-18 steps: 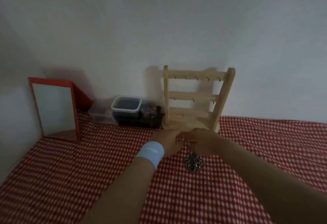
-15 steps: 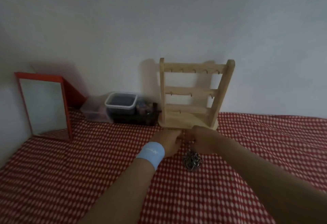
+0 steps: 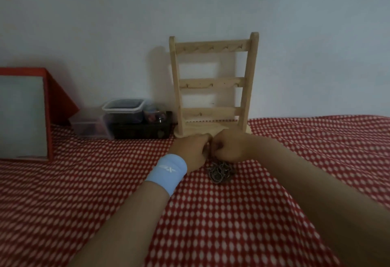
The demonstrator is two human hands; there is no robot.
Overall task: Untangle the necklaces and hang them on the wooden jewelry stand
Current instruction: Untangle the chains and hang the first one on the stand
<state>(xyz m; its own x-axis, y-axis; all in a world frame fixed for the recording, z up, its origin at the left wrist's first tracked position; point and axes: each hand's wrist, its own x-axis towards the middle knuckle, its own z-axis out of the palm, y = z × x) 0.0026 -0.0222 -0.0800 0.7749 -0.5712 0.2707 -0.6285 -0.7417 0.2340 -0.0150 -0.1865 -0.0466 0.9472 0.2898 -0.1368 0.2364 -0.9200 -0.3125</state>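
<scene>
Necklaces (image 3: 220,173) between curled left hand (image 3: 190,150) and right hand (image 3: 231,148)

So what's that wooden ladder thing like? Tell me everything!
The wooden jewelry stand is pale, bare wood: two uprights joined by three crossbars with small hooks, on a flat base. It stands upright on the red checked cloth, close to the wall, a dark box beside it. Nothing hangs on it. The left hand and right hand hold the necklaces just before its base.

Home tabletop (checked cloth (image 3: 84,193), mirror (image 3: 21,115)).
</scene>
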